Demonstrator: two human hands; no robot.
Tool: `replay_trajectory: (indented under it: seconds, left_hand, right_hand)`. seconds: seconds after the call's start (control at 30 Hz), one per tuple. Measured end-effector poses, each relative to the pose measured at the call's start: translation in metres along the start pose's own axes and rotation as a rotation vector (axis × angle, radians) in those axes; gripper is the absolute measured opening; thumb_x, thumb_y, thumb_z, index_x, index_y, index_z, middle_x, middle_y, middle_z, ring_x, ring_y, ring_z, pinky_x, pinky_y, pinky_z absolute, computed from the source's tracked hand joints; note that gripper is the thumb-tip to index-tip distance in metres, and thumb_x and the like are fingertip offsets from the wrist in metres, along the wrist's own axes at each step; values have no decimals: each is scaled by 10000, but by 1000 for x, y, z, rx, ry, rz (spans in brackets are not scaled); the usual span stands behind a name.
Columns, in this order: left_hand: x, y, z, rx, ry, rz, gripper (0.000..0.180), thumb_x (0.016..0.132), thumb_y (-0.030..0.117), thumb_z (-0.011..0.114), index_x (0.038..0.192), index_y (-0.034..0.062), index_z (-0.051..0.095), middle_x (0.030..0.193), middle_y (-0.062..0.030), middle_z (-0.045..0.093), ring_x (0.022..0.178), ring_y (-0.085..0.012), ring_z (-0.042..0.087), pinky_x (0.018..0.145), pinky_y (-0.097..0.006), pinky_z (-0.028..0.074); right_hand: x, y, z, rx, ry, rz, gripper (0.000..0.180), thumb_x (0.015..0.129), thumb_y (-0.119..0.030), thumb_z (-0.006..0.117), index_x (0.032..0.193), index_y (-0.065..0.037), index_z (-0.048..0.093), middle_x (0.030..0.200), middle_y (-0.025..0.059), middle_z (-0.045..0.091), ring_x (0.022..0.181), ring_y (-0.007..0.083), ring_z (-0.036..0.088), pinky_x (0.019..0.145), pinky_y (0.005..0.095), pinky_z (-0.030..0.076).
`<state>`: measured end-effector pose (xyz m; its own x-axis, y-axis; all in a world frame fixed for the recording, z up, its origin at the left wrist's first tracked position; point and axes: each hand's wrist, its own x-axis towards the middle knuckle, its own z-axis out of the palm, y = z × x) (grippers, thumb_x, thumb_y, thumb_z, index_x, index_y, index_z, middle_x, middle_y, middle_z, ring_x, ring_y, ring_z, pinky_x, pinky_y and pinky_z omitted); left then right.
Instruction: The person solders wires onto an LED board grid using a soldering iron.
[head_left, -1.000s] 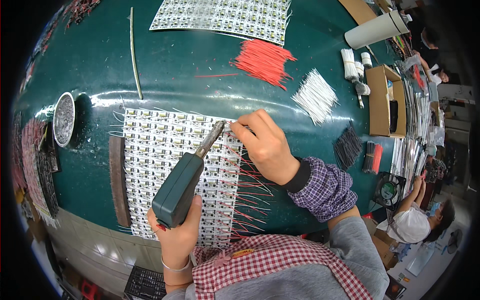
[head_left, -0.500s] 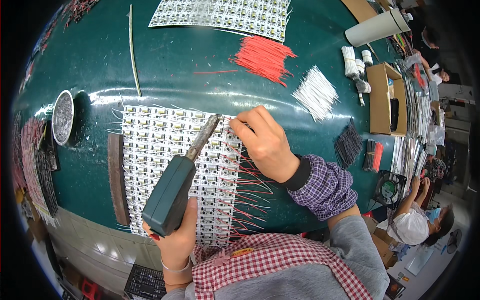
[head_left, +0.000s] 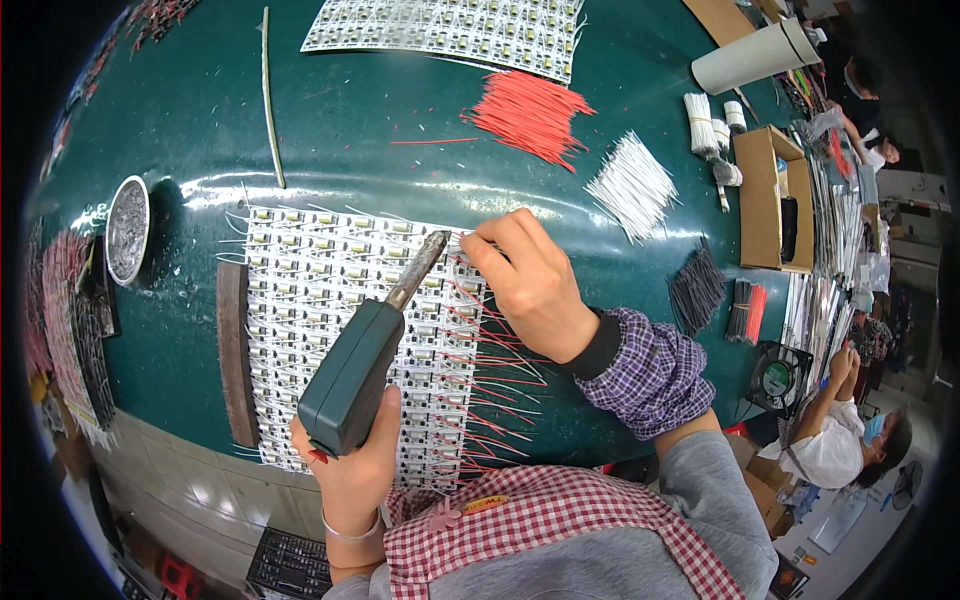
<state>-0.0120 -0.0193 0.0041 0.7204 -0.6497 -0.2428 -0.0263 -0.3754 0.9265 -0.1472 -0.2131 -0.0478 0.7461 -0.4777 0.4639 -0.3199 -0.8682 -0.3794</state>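
Left hand (head_left: 352,478) is wrapped around the dark green soldering iron (head_left: 362,362), fist closed on the handle, tip angled up toward 1 o'clock and meeting the panel of small circuit boards (head_left: 330,300) near its upper right edge. Right hand (head_left: 530,285) sits just at 3 o'clock of the tip, thumb and fingers pinched together on what looks like a thin wire; the wire itself is too fine to make out at the pinch. The panel lies flat on the green mat (head_left: 380,130), centre frame, with soldered red and white leads fanning off its right side toward 4 o'clock.

Doing this joint well, as I judge it: keep the wire end flat on the pad before the tip lands, hold the pinch steady, keep fingertips clear of the hot tip since they sit very near it. Brace the iron hand low so the tip doesn't skid onto neighbouring pads.

Loose red wires (head_left: 530,110) at 12 o'clock, white wires (head_left: 632,185) at 2 o'clock, round metal tin (head_left: 127,228) at 9 o'clock.
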Motion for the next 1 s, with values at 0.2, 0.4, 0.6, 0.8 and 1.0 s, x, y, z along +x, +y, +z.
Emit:
replay_trajectory:
  seconds: [0.2, 0.4, 0.6, 0.8, 1.0]
  left_hand:
    - [4, 8, 4, -25, -46, 12, 253, 801, 34, 795, 1002, -50, 667, 881, -79, 684, 731, -102, 610, 652, -264, 482]
    - [2, 7, 4, -58, -27, -13, 240, 800, 34, 794, 988, -50, 672, 880, -76, 685, 722, -105, 610, 646, -256, 484]
    - [-2, -11, -5, 39, 18, 28, 279, 801, -12, 763, 1059, -58, 667, 877, -78, 675, 657, -101, 585, 575, -237, 451]
    - [-2, -19, -11, 103, -19, 189, 323, 816, -79, 714, 1131, -66, 644, 836, -71, 641, 544, -73, 517, 468, -213, 387]
    - [-7, -6, -7, 15, 29, 56, 310, 797, -25, 760, 1089, -71, 664, 874, -91, 673, 650, -107, 580, 573, -237, 446]
  right_hand:
    - [0, -1, 0, 26, 2, 13, 303, 684, 28, 652, 986, 40, 636, 936, 114, 593, 867, 272, 583, 709, 341, 530]
    - [-1, -1, 2, 49, 10, 27, 312, 685, 39, 654, 996, 35, 630, 950, 125, 611, 846, 286, 589, 709, 357, 514]
    - [-1, -1, 1, 39, 9, 24, 315, 684, 43, 653, 997, 36, 628, 952, 124, 610, 847, 286, 590, 709, 357, 517]
    - [-1, -2, 1, 33, 4, 27, 318, 680, 51, 651, 996, 35, 620, 951, 125, 605, 848, 291, 588, 706, 361, 515]
    - [-1, -2, -1, -15, 14, -12, 302, 676, 13, 644, 975, 46, 614, 922, 110, 568, 874, 262, 565, 723, 330, 530]
